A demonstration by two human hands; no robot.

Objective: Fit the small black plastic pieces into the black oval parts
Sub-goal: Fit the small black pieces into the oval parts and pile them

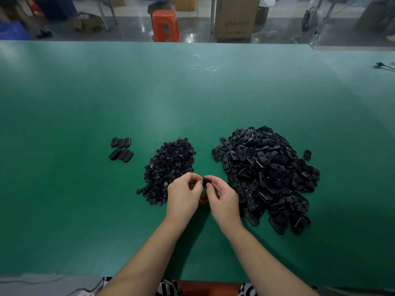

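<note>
Oval part sits pinched in the right hand's fingertips, its long axis hard to read, meeting the left hand just beside it. Left fingertips are closed together, presumably on a small piece I cannot see. Small pieces lie just beyond the left hand; loose ovals beyond and outside the right.

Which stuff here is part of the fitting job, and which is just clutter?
Job:
- pile of small black pieces
- pile of oval parts
- six ovals set aside in rows
- oval part held between left hand and right hand

Clutter:
- orange stool
- cardboard box
- tool at table's right edge
</note>
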